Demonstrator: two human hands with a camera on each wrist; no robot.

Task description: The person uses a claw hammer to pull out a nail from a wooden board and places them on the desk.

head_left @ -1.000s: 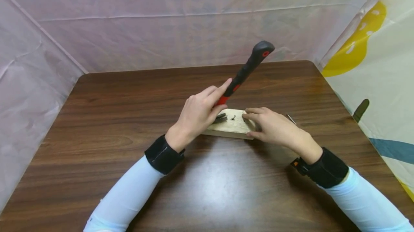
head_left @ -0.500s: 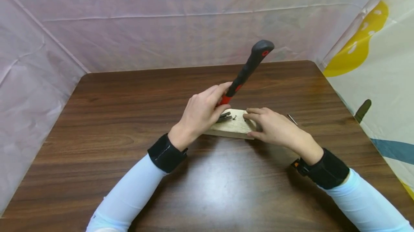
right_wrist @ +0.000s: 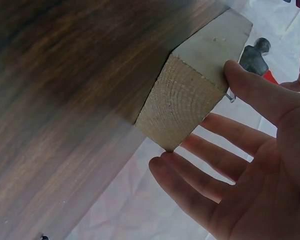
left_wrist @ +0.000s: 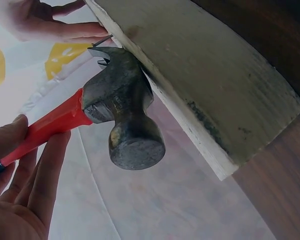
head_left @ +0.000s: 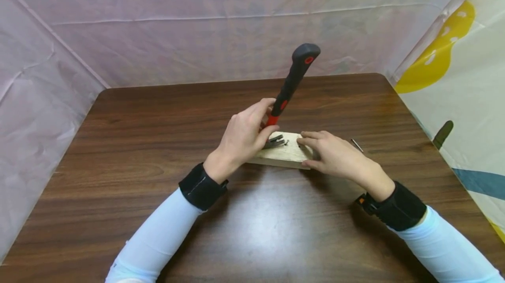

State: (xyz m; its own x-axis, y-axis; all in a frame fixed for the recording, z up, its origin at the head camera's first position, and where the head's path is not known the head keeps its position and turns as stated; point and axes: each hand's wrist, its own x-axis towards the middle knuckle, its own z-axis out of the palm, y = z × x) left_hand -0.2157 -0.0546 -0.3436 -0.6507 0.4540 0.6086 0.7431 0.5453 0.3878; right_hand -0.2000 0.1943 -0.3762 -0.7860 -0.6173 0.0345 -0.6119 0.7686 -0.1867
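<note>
My left hand holds a claw hammer by the red part of its handle, close to the head. The black grip slants up and away to the right. In the left wrist view the steel hammer head lies against the top face of a wooden block, its claw right at a nail. This nail sticks up from the block at a tilt in the head view. My right hand grips the block's right end, thumb on the near side and fingers over the top.
A loose nail lies on the brown wooden table, behind my right wrist. Pale sheeting hangs along the table's far edge, and a patterned cloth along the right.
The hammer first shifts slightly right towards the nail. Its handle then swings to the left and stands steeper, while my right hand stays in place on the block.
</note>
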